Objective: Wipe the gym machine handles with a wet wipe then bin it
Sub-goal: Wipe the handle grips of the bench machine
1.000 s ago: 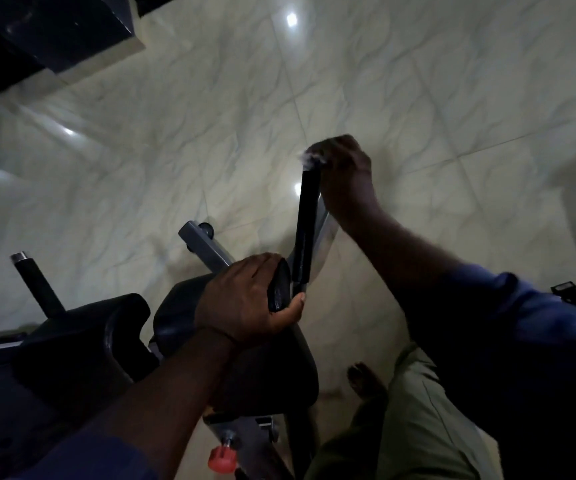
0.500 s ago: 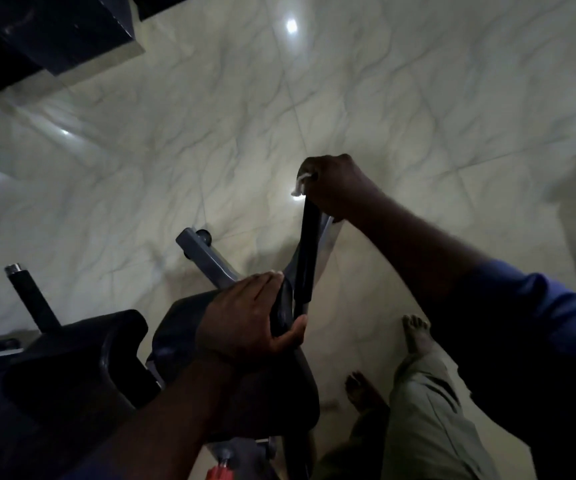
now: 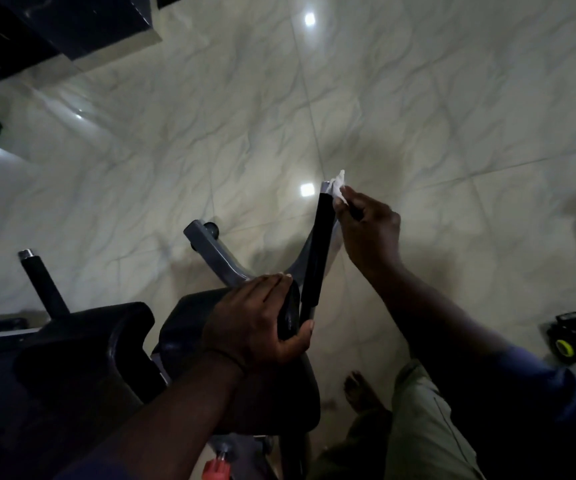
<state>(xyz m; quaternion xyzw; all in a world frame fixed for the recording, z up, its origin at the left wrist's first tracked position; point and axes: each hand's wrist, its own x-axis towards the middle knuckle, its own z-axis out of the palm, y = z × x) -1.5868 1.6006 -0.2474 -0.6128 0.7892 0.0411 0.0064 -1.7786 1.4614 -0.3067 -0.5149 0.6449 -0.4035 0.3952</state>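
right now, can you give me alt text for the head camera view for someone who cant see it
The right hand presses a white wet wipe against the top end of a black machine handle, seen from above over a pale marble floor. The left hand grips a black padded part of the gym machine beside the handle's base.

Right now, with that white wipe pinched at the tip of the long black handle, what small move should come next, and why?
Probably draw the white wet wipe down the long black foam handle. The right hand holds the wipe only at the handle's metal-capped top, so the grip below looks unwiped, and the left hand braces the black pad at its base.
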